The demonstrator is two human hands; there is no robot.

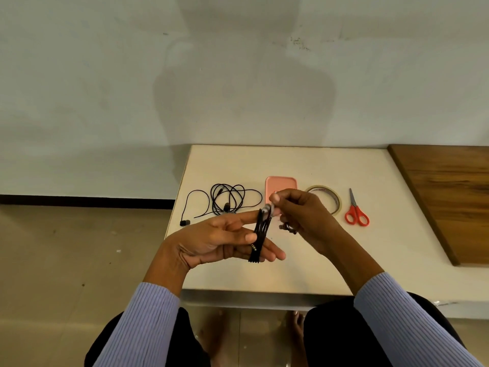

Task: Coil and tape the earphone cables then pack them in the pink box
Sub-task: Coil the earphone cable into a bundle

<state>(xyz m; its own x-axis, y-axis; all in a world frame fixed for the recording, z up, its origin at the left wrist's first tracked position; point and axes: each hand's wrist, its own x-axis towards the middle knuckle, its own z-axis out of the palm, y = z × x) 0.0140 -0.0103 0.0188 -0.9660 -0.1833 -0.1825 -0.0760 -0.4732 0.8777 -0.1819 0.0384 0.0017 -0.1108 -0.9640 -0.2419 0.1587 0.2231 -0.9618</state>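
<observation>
A black earphone cable [260, 235] was wound in several loops around the spread fingers of the left hand [225, 241], with the thumb pressed against the strands and the jack plug seen lying across them near the lower fingers. The loose end of that cable was pinched up top by the right hand [299, 217], fingers curled tight round it, and a couple of earbuds were left dangling just under that palm. All of this was held up a bit above the table, not resting on it.

Behind the hands, a second earphone cable [227, 200] was left in a messy loose tangle on the white tabletop [370, 260], one bud trailing off toward the left edge. Just to its right the pink box [280, 188] was laid flat, partly hidden by the right hand. Next along, a roll of clear tape [336, 201] was set, and then red-handled scissors [356, 211], blades pointed away.

The table was pushed up against a plain pale wall [238, 75] where a soft shadow of the person was cast. A dark wooden board [449, 194] was seen at the right side of the tabletop. Beige floor tiles [66, 260] and a black skirting strip could be made out on the left, and striped lilac sleeves [148, 321] at the bottom.
</observation>
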